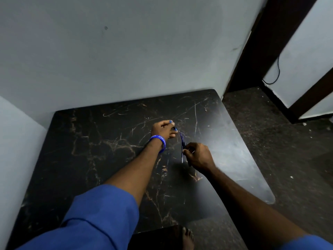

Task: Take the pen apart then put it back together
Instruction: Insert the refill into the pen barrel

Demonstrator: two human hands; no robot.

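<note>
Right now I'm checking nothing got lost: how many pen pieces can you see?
2, as far as the blur allows: a blue barrel pinched at its far end by the left hand, and a thinner piece at the right hand. Small parts may be hidden in either hand.

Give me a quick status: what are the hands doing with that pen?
Left hand pinching far end of slim blue pen. Right hand gripping near end. Pen above black marble-patterned table. Nothing in the way.
</note>
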